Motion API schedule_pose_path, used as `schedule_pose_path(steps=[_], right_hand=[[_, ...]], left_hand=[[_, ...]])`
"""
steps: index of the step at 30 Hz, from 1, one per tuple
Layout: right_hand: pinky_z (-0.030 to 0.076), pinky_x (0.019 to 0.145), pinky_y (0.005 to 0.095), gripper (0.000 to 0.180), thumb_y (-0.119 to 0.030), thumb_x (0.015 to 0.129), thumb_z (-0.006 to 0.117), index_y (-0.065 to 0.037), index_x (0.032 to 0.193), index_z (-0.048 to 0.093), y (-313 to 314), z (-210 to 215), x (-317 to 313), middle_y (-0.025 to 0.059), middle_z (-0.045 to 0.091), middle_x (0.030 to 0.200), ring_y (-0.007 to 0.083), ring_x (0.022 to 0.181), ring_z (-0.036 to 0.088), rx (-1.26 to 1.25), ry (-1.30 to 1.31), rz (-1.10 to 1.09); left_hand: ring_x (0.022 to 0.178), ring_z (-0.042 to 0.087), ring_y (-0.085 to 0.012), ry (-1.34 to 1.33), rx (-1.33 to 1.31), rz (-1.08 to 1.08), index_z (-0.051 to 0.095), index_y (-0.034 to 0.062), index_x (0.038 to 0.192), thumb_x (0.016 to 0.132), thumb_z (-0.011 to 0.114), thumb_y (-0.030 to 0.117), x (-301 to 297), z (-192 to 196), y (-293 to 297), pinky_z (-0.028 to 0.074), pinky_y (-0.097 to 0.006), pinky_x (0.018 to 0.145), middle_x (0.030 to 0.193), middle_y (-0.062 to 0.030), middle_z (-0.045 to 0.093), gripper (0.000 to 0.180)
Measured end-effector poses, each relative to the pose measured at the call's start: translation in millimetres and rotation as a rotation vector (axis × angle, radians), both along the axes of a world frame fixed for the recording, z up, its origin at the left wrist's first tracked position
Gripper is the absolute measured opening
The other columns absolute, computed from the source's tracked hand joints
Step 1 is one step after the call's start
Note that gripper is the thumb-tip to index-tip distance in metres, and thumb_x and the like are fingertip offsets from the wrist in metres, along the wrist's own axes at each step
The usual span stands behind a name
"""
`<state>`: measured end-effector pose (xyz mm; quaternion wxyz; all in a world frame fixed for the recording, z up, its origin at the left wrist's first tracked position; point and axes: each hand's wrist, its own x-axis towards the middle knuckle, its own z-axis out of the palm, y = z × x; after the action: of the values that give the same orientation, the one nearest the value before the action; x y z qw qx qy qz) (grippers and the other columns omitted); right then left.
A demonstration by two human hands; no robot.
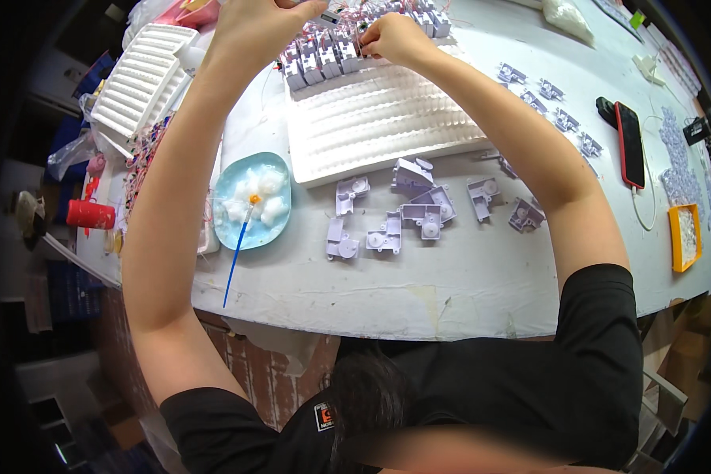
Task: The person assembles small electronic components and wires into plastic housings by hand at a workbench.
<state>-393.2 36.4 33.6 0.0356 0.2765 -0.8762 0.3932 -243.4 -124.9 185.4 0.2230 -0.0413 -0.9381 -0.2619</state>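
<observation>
Both my arms reach to the far side of the table. My left hand [253,30], partly cut off by the top edge, has its fingers closed on a small grey part [329,17]. To its right, my right hand [401,39] pinches at the wired plastic units [320,63]; whatever lies between its fingertips is too small to make out. These units stand packed in rows, red wires over them, at the back of a ribbed white foam tray [379,114]. Several loose pale-lavender plastic housings [383,235] lie in front of the tray.
Left of the housings, a blue dish [253,240] holds white cotton [272,182] and a blue-handled brush [235,265]. Another ribbed tray [146,79] and a red cylinder [91,213] are farther left. On the right lie small assemblies [566,120], a phone [630,146] and a yellow box [675,241].
</observation>
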Motion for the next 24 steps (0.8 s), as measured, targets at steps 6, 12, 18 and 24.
schedule_pose_path(steps=[6,12,18,24], right_hand=[[0.055,0.068,0.0261,0.019,-0.01,0.08,0.075,-0.002,0.097,0.077,-3.9,-1.4,-4.5,0.0085,0.074,0.075,0.013,0.067,0.071,0.053,-0.001,-0.02],[0.055,0.077,0.0354,0.03,-0.023,0.074,0.082,-0.006,0.099,0.078,-11.5,-25.9,-21.4,0.0163,0.074,0.09,0.0248,0.083,0.071,0.08,-0.058,-0.08],[0.056,0.072,0.0399,0.011,-0.018,0.076,0.071,-0.009,0.078,0.077,-27.9,-21.2,-8.4,0.0139,0.073,0.079,0.0286,0.075,0.071,-0.034,0.088,-0.213],[0.055,0.079,0.0373,0.016,-0.009,0.075,0.075,-0.007,0.09,0.077,-6.0,-3.0,10.0,0.0122,0.075,0.086,0.0271,0.082,0.072,0.159,0.248,-0.131]], left_hand=[[0.085,0.071,-0.0216,-0.005,-0.001,0.017,0.068,-0.0103,0.112,0.081,0.077,0.018,0.2,-2.0,2.0,0.055,-0.031,0.079,0.093,-0.0183,0.074,0.044],[0.081,0.07,-0.0195,0.008,0.014,-0.002,0.069,-0.0105,0.11,0.08,0.078,0.018,-4.8,-8.6,12.6,0.055,-0.029,0.076,0.089,-0.0172,0.073,0.042],[0.075,0.07,-0.0193,0.008,0.06,-0.056,0.069,-0.0108,0.109,0.08,0.078,0.017,-9.5,-10.9,8.7,0.055,-0.029,0.07,0.086,-0.0172,0.073,0.041],[0.068,0.068,-0.0109,0.075,0.02,-0.1,0.074,-0.0005,0.11,0.079,0.079,0.033,-32.9,-38.7,-7.1,0.053,-0.026,0.064,0.083,-0.0074,0.075,0.045]])
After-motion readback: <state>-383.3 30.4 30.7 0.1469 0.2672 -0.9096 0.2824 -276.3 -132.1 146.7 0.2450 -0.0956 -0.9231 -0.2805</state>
